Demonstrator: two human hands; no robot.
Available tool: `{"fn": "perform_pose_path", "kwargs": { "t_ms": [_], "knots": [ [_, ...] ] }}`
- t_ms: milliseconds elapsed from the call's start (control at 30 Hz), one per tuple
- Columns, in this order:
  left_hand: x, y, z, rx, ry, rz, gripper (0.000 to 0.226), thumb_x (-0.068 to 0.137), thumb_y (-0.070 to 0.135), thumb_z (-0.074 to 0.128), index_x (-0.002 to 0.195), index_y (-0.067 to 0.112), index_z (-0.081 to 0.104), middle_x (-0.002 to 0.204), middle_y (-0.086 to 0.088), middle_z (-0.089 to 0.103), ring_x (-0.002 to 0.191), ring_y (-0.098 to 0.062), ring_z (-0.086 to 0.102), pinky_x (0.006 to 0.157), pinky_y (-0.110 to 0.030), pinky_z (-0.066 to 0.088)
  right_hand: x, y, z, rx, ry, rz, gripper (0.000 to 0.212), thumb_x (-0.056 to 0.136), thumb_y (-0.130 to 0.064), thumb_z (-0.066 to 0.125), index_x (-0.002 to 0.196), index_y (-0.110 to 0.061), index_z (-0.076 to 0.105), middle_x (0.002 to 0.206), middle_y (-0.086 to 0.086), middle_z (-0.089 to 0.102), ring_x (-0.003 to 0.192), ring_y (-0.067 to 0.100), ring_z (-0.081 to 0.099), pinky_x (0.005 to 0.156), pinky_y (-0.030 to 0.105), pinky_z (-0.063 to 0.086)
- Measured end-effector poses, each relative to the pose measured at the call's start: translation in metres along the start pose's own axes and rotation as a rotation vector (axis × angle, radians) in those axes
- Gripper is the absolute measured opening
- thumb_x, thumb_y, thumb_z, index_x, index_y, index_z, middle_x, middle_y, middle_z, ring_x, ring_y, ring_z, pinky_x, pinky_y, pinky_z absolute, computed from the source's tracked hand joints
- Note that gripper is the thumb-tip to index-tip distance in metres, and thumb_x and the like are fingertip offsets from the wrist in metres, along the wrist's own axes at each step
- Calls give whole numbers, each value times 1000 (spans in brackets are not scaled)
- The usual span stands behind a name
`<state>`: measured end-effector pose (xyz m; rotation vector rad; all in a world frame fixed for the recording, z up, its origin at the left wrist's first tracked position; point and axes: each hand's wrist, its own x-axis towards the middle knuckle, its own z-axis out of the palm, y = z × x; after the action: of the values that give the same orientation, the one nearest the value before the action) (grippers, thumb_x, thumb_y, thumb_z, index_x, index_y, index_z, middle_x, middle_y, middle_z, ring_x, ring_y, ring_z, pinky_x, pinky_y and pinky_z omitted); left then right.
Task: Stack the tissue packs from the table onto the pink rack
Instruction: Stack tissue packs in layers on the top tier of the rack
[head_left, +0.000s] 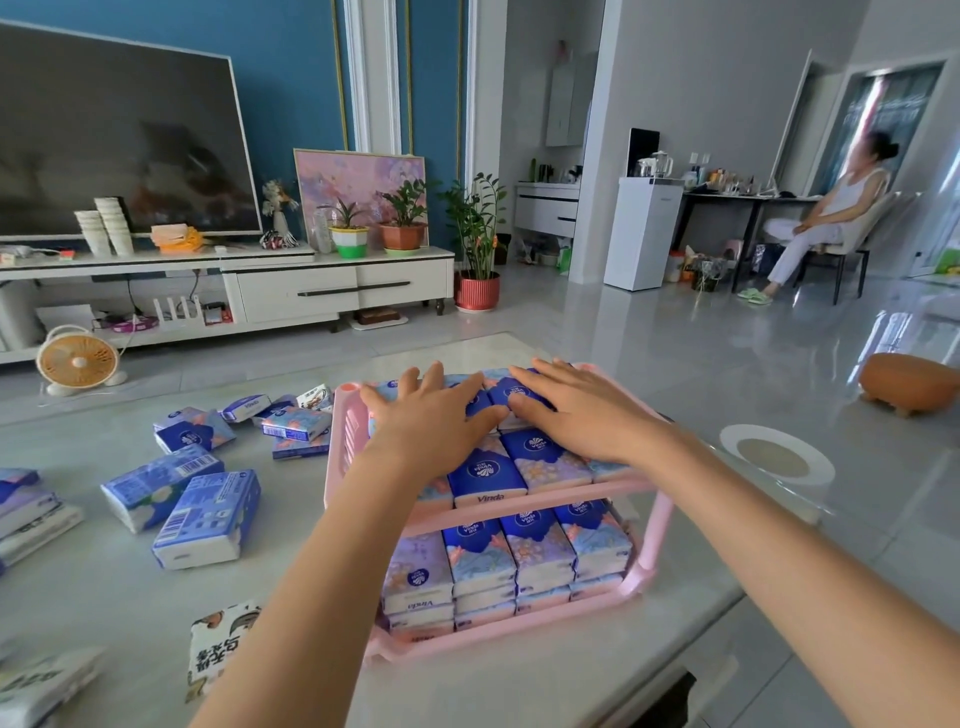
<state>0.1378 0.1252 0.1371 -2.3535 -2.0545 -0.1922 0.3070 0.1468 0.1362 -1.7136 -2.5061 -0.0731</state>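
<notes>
While both palms lie on the top tier of the pink plastic two-tier rack (653, 551), the step in hand looks like squaring and pressing down packs already placed, not fetching a new one. The left hand (431, 415) and the right hand (576, 415) rest side by side, fingers straight and slightly spread, flat on the far row of blue-and-lilac wrapped tissue packs (485, 475) on that upper tier. Neither hand pinches or curls round anything. The lower tier (498, 629) is filled with stacked packs. The rack stands toward the right, near edge of the pale glossy table (545, 691).

To its left, loose blue tissue packs (208, 519) lie scattered on the table, the larger ones nearer. A small far cluster (296, 428) sits just beside the rack's left side. So the task seems well along but unfinished.

The next move calls for one hand to lift off, reach left to a loose pack, grip it across its narrow sides, and lay it on the upper rows. It should sit aligned with them, so the soft stack does not slide off the open edge.
</notes>
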Motion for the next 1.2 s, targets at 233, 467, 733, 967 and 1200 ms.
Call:
{"fn": "perform_pose_path", "kwargs": {
  "t_ms": [233, 467, 733, 967, 1200],
  "knots": [
    [-3, 4, 0, -49, 89, -8, 59, 93, 59, 15, 146, 34, 19, 156, -4, 10, 144, -27, -11, 106, -64, -9, 0, -4, -3, 71, 5, 41, 74, 81, -69, 7, 146, -34, 16, 157, -3, 8, 144, 18, 2, 117, 45, 5],
    [-10, -11, -23, -209, 81, -26, 46, 101, 34, 20, 146, 30, 19, 157, -3, 4, 143, -25, -13, 111, -56, -7, 5, -16, -4, 157, 28, 71, 67, 86, -69, 14, 146, -39, 11, 157, -4, -2, 144, 17, -7, 115, 52, 1],
    [-10, -23, -8, -173, -38, 32, 48, 99, 41, 28, 146, 34, 19, 156, -5, 8, 143, -33, -2, 116, -47, 6, 1, -14, -3, 68, -59, 50, 60, 90, -64, 12, 145, -41, 6, 157, -5, -1, 144, 15, -4, 116, 50, 4],
    [-7, -26, -1, -199, -32, 53, 47, 99, 40, 27, 146, 33, 20, 157, -5, 5, 143, -34, -5, 116, -49, 6, 4, -18, 3, 43, -82, 73, 61, 90, -63, 8, 146, -39, 0, 157, -3, -5, 144, 18, -9, 115, 49, -6],
    [-9, -23, 0, -208, -34, 20, 47, 99, 42, 23, 146, 36, 17, 157, -3, -1, 142, -31, -13, 113, -52, -5, 5, -23, -1, 72, -106, 94, 65, 89, -66, 12, 147, -38, 3, 157, 1, -9, 144, 20, -10, 115, 45, -7]
  ]
}}
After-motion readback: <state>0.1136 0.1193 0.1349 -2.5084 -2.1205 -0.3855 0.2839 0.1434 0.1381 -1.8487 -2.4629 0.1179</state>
